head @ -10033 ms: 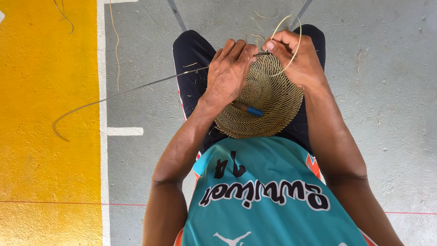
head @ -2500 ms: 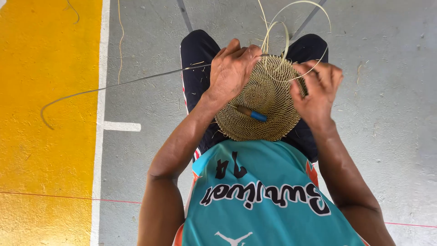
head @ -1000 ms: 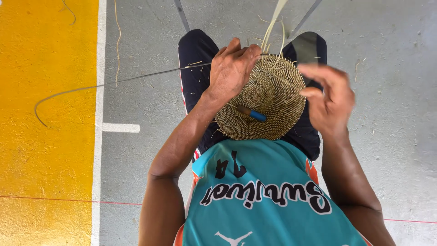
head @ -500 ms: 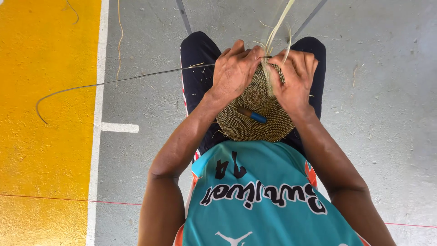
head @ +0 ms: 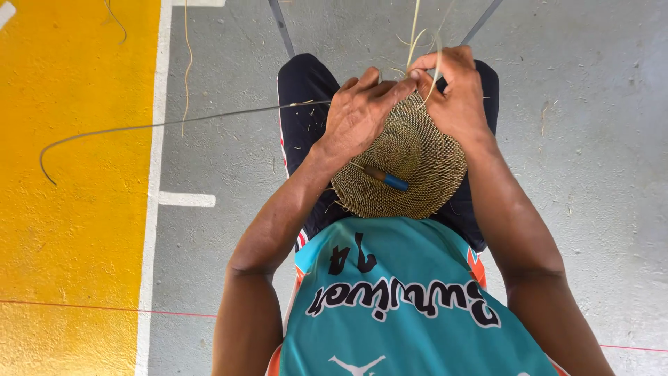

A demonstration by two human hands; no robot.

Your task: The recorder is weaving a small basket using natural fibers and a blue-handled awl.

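A round woven disc point(head: 410, 167) of tan fibre rests on my lap over dark trousers. My left hand point(head: 362, 111) grips its far left edge, where a long dark cane point(head: 160, 125) runs out to the left across the floor. My right hand point(head: 452, 90) pinches a pale fibre strand point(head: 417, 31) at the disc's far rim, fingertips touching the left hand's. A small tool with a blue handle point(head: 386, 179) lies stuck in the middle of the disc.
I sit on a grey concrete floor point(head: 591, 139) with white painted lines point(head: 156, 174) and a yellow painted area point(head: 69, 209) at the left. Thin metal legs point(head: 282, 28) stand ahead. Loose fibre scraps lie about. A red string point(head: 104, 308) crosses the floor.
My right hand pulled the pale strand out to the right, then came back to the disc's far rim, where it now pinches the strand beside the left hand.
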